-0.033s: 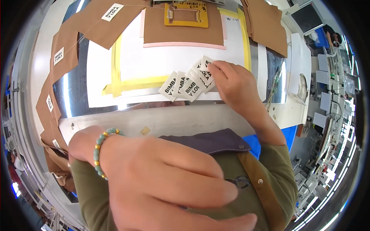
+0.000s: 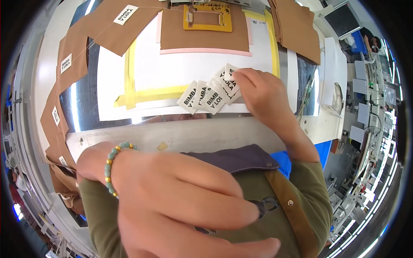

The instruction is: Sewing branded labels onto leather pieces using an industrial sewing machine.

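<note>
Between its thumb and fingertips my right hand (image 2: 263, 92) pinches the corner of a white label (image 2: 229, 72) with black lettering. That label lies at the upper right of a fanned-out group of similar white labels (image 2: 214, 99), near the front edge of a white sheet. Some of them overlap and partly cover one another. Raised close to the camera over my lap is my left hand (image 2: 172, 193), with a green and gold bead bracelet (image 2: 108, 170) at its wrist. Its fingers are stretched out and apart, and nothing shows in them.
Yellow tape (image 2: 130, 77) borders the white sheet (image 2: 146, 51). A yellow frame (image 2: 208, 26) lies on a brown panel (image 2: 202, 41) at the sewing machine. Brown pieces with labels (image 2: 72, 60) trail along the left side. Brown panels (image 2: 299, 30) are stacked at far right.
My left hand has shifted very slightly to the left. My right hand keeps its pinch on the label, almost in the same place.
</note>
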The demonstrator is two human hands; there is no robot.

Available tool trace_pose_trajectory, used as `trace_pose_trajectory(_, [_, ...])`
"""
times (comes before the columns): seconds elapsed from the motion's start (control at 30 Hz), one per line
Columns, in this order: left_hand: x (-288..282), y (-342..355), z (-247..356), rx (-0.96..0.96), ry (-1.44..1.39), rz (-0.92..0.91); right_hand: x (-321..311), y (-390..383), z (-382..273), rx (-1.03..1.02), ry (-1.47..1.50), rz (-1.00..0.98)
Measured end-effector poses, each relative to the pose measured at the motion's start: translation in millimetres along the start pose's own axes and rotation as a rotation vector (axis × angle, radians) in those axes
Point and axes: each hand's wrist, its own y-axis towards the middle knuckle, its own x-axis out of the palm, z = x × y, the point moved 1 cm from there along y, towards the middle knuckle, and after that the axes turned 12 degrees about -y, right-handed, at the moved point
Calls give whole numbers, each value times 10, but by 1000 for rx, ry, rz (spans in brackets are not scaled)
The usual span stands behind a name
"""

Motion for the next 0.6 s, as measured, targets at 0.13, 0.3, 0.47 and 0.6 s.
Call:
trace_pose_trajectory(0.13, [-223, -162, -257, -148, 186, 64, -72, 170, 224, 85, 91, 98])
trace_pose_trajectory(0.3, [-428, -327, -554, -928, 175, 286, -157, 462, 172, 16, 16, 376])
trace_pose_trajectory(0.47, [-608, -581, -933, -1238, -417, 582, -18, 587, -2, -146, 40, 431])
trace_pose_trajectory(0.6, [-685, -663, -1022, -1277, -360, 574, -2, 618, -23, -174, 86, 410])
